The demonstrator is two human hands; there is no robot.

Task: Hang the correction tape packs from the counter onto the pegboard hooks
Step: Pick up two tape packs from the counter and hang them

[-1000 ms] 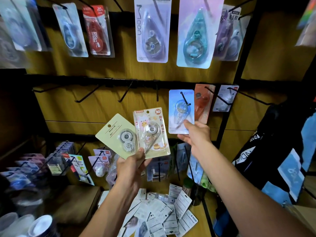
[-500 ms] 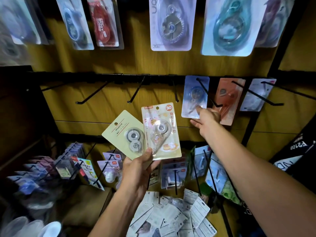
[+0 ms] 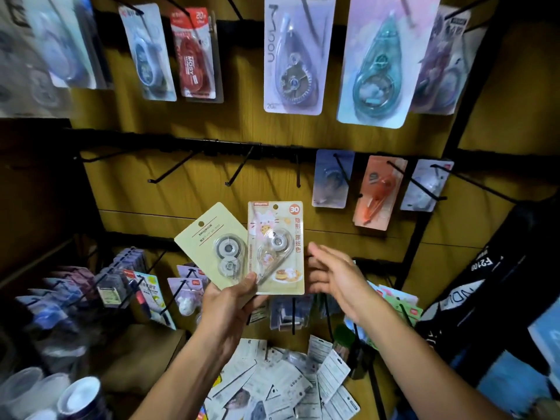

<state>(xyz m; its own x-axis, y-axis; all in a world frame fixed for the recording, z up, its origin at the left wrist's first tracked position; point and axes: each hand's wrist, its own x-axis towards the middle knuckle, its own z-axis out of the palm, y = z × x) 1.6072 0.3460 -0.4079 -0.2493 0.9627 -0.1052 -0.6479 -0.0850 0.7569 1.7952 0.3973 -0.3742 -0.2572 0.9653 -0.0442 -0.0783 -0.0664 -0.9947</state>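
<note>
My left hand point(image 3: 231, 301) holds two correction tape packs fanned out by their lower edges: a pale yellow pack point(image 3: 209, 241) on the left and a pink cat pack point(image 3: 277, 247) marked 30 on the right. Beside the pink pack's right edge is my right hand point(image 3: 333, 275), fingers relaxed and holding nothing. A blue pack point(image 3: 331, 178) hangs on a hook in the middle row, with an orange pack point(image 3: 377, 192) and a pale pack point(image 3: 425, 184) to its right. Three bare black hooks point(image 3: 242, 169) jut from the rail left of the blue pack.
Larger packs point(image 3: 298, 53) hang along the top row. Several packs lie in a loose pile on the counter point(image 3: 281, 386) below. Small items fill hooks point(image 3: 136, 286) at lower left. A black bag point(image 3: 491, 283) hangs at right, and cups point(image 3: 78, 395) stand at bottom left.
My right hand let go of the blue pack, now left hanging on its hook, and came down beside the pink pack. The left hand stayed put with both packs.
</note>
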